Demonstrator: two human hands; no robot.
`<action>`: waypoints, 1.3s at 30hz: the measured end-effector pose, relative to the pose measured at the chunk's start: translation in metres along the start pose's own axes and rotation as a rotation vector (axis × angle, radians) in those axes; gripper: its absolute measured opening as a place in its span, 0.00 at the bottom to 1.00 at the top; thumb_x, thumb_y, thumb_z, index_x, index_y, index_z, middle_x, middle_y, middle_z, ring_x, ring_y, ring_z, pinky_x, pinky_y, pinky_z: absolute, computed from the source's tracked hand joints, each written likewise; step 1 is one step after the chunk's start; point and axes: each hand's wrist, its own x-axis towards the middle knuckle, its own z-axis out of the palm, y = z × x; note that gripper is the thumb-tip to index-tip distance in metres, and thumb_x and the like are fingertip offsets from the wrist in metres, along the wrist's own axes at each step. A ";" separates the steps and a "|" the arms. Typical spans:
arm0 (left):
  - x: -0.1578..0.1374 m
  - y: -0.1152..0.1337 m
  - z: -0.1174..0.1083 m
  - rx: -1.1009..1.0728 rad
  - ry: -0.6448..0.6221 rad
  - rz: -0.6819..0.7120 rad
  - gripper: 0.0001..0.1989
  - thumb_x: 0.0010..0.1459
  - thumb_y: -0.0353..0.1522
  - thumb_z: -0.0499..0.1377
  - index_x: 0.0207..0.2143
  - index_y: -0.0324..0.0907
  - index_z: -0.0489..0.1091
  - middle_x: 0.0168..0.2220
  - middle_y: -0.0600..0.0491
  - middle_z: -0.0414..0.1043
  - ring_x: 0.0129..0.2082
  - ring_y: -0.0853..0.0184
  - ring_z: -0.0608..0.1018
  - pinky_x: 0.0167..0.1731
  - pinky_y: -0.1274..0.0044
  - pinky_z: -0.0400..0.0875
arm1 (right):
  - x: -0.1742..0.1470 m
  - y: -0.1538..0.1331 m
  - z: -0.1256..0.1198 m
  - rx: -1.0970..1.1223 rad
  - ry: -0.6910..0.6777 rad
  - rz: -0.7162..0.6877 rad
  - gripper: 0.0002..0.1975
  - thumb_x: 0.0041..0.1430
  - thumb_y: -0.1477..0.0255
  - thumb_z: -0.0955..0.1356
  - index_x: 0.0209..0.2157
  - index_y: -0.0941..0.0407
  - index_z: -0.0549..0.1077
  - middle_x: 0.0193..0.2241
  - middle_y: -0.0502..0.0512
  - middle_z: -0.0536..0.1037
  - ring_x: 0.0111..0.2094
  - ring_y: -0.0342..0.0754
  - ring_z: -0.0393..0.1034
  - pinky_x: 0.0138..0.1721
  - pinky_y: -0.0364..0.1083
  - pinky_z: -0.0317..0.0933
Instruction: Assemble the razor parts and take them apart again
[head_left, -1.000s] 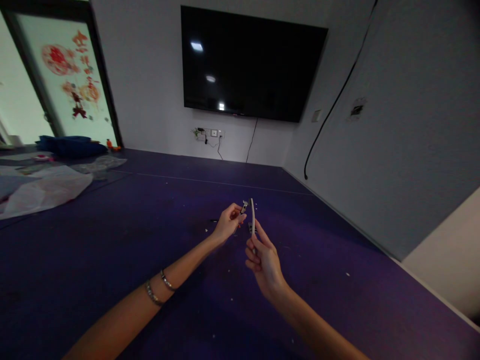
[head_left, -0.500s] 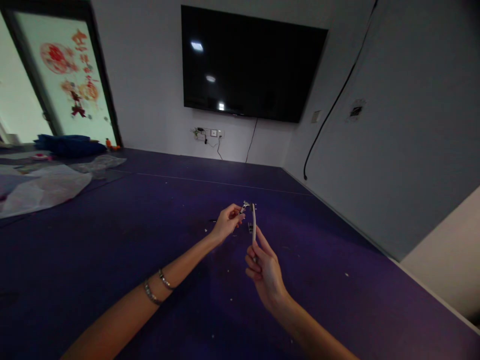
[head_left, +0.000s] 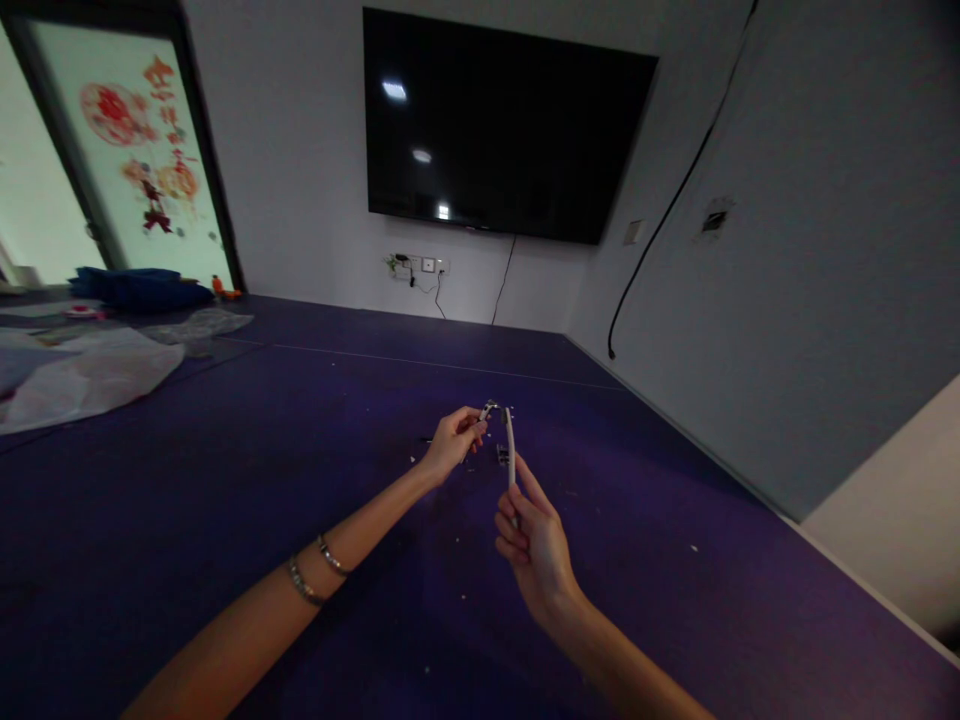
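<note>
My right hand (head_left: 536, 545) pinches the lower end of a thin, slightly curved white panel (head_left: 511, 445), which stands upright and is seen nearly edge-on. Small dark fittings (head_left: 502, 455) stick out from its left side. My left hand (head_left: 452, 442) is closed around a slim silvery metal piece (head_left: 489, 408), its bright end reaching toward the panel's upper end. Whether that end touches the panel, I cannot tell. My fingers hide the rest of the metal piece. Two bracelets circle my left forearm.
Beneath my hands spreads a dark purple surface (head_left: 337, 500) with scattered white bits. Clear plastic sheeting (head_left: 97, 375) and a dark blue bundle (head_left: 139, 290) lie at the left. A black cable (head_left: 660, 225) hangs along the right wall, and a television (head_left: 502, 130) hangs ahead.
The silvery piece in my left hand has tilted slightly, its bright end turning toward the panel. My right hand and the white panel have shifted a little to the right.
</note>
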 end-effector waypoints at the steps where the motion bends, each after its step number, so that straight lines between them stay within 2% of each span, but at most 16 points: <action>1: 0.001 -0.002 0.000 -0.007 -0.003 -0.005 0.11 0.50 0.36 0.58 0.34 0.38 0.68 0.23 0.57 0.65 0.20 0.75 0.67 0.20 0.82 0.61 | 0.004 -0.005 0.000 -0.008 0.000 -0.046 0.27 0.50 0.69 0.67 0.53 0.48 0.62 0.19 0.42 0.59 0.14 0.34 0.41 0.15 0.37 0.32; 4: 0.001 -0.005 -0.001 -0.024 -0.028 -0.036 0.14 0.52 0.38 0.57 0.37 0.38 0.69 0.25 0.55 0.66 0.21 0.75 0.68 0.21 0.82 0.61 | 0.024 -0.022 -0.004 -0.059 0.001 -0.153 0.20 0.51 0.66 0.66 0.48 0.51 0.65 0.18 0.42 0.59 0.13 0.34 0.42 0.15 0.38 0.33; 7: 0.000 -0.006 -0.001 -0.042 -0.071 -0.081 0.17 0.54 0.41 0.55 0.41 0.39 0.67 0.24 0.56 0.65 0.20 0.76 0.67 0.19 0.83 0.59 | 0.049 -0.039 -0.013 -0.115 0.017 -0.204 0.14 0.53 0.59 0.64 0.33 0.55 0.68 0.15 0.41 0.55 0.13 0.35 0.42 0.15 0.39 0.36; 10: -0.002 -0.004 0.000 -0.062 -0.085 -0.112 0.19 0.54 0.44 0.53 0.43 0.40 0.66 0.21 0.59 0.61 0.17 0.77 0.64 0.17 0.84 0.56 | 0.075 -0.053 -0.026 -0.246 0.037 -0.280 0.21 0.54 0.53 0.60 0.20 0.57 0.64 0.12 0.42 0.52 0.13 0.36 0.43 0.15 0.40 0.38; 12: -0.003 -0.003 0.002 -0.108 -0.077 -0.158 0.20 0.55 0.45 0.52 0.43 0.41 0.67 0.20 0.60 0.58 0.15 0.77 0.61 0.15 0.84 0.53 | 0.089 -0.060 -0.037 -0.401 0.040 -0.289 0.25 0.54 0.52 0.58 0.15 0.56 0.60 0.11 0.43 0.50 0.12 0.37 0.43 0.16 0.40 0.38; 15: -0.006 -0.002 0.005 -0.182 -0.068 -0.229 0.19 0.55 0.45 0.52 0.39 0.40 0.67 0.19 0.61 0.55 0.14 0.79 0.57 0.13 0.84 0.49 | 0.104 -0.069 -0.049 -0.747 0.091 -0.347 0.27 0.55 0.52 0.56 0.12 0.56 0.60 0.10 0.45 0.53 0.13 0.38 0.47 0.17 0.42 0.41; 18: -0.008 -0.003 0.008 -0.191 -0.058 -0.237 0.17 0.53 0.44 0.54 0.34 0.38 0.67 0.19 0.62 0.51 0.13 0.80 0.54 0.12 0.84 0.45 | 0.111 -0.072 -0.055 -1.083 0.236 -0.443 0.28 0.56 0.53 0.56 0.12 0.57 0.62 0.10 0.49 0.59 0.15 0.41 0.54 0.20 0.42 0.45; 21: -0.010 -0.005 0.010 -0.192 -0.045 -0.239 0.17 0.53 0.44 0.54 0.31 0.38 0.66 0.19 0.62 0.51 0.12 0.80 0.52 0.11 0.85 0.44 | 0.112 -0.069 -0.056 -1.339 0.367 -0.440 0.28 0.56 0.53 0.55 0.14 0.57 0.64 0.13 0.52 0.65 0.18 0.43 0.58 0.22 0.43 0.45; 23: -0.010 -0.006 0.011 -0.199 -0.035 -0.235 0.17 0.53 0.45 0.54 0.30 0.39 0.64 0.18 0.62 0.50 0.12 0.81 0.51 0.11 0.85 0.43 | 0.112 -0.063 -0.058 -1.455 0.388 -0.428 0.28 0.57 0.53 0.54 0.15 0.57 0.66 0.16 0.54 0.68 0.20 0.44 0.60 0.23 0.43 0.44; 27: -0.009 -0.005 0.011 -0.205 -0.042 -0.216 0.16 0.54 0.45 0.53 0.28 0.39 0.62 0.17 0.63 0.48 0.12 0.81 0.50 0.11 0.85 0.41 | 0.116 -0.053 -0.068 -1.540 0.381 -0.425 0.27 0.57 0.54 0.54 0.17 0.57 0.68 0.18 0.55 0.69 0.21 0.44 0.61 0.22 0.42 0.43; 30: -0.010 -0.004 0.012 -0.186 -0.037 -0.202 0.16 0.54 0.44 0.53 0.28 0.39 0.62 0.17 0.63 0.47 0.12 0.80 0.49 0.11 0.85 0.41 | 0.122 -0.050 -0.075 -1.493 0.380 -0.444 0.28 0.57 0.54 0.53 0.17 0.57 0.68 0.16 0.54 0.69 0.19 0.44 0.61 0.21 0.42 0.44; 34: -0.014 -0.002 0.016 -0.163 -0.046 -0.208 0.15 0.55 0.43 0.53 0.28 0.40 0.61 0.17 0.63 0.47 0.12 0.80 0.50 0.11 0.85 0.42 | 0.126 -0.046 -0.073 -1.403 0.367 -0.537 0.29 0.57 0.53 0.53 0.15 0.58 0.66 0.14 0.54 0.68 0.17 0.44 0.60 0.20 0.42 0.44; 39: -0.016 0.000 0.018 -0.173 -0.042 -0.208 0.15 0.56 0.43 0.52 0.27 0.40 0.61 0.16 0.63 0.46 0.12 0.80 0.49 0.12 0.84 0.41 | 0.122 -0.038 -0.076 -1.414 0.351 -0.535 0.27 0.57 0.55 0.54 0.14 0.57 0.64 0.13 0.53 0.67 0.16 0.44 0.59 0.19 0.42 0.43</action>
